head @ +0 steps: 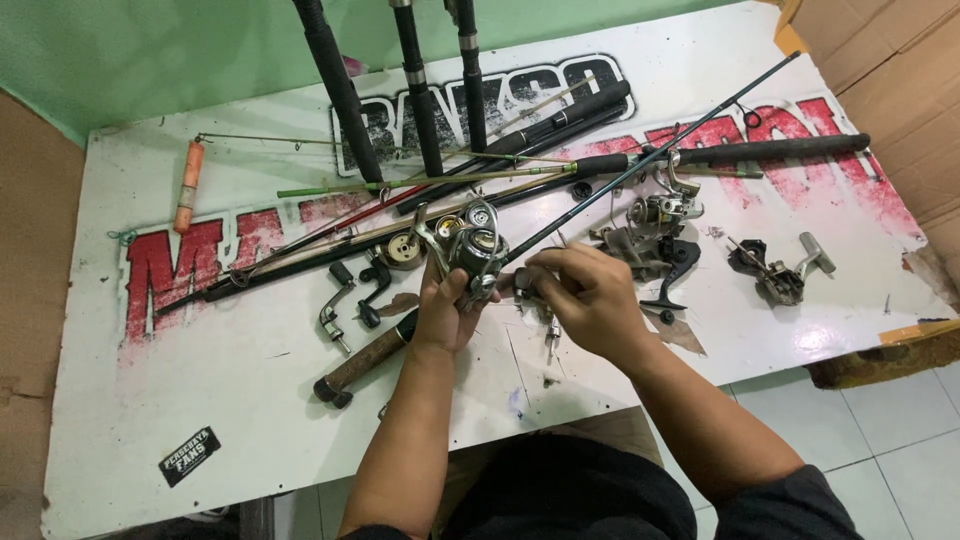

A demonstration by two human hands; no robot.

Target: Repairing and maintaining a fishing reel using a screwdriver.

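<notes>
My left hand (445,305) grips a silver and black spinning reel (474,250) above the white table (200,400). My right hand (585,295) is closed on a small dark part at the reel's right side, fingertips against it. Several fishing rods (520,175) lie across the table behind the reel. A rod with a brown cork handle (365,360) lies under my left wrist.
Loose reel handles (345,295) lie left of my hands. A dismantled reel body (650,225) and a black and silver reel part (775,272) sit to the right. An orange-handled thin rod (190,185) lies at far left. Cardboard boxes (890,60) stand at the right.
</notes>
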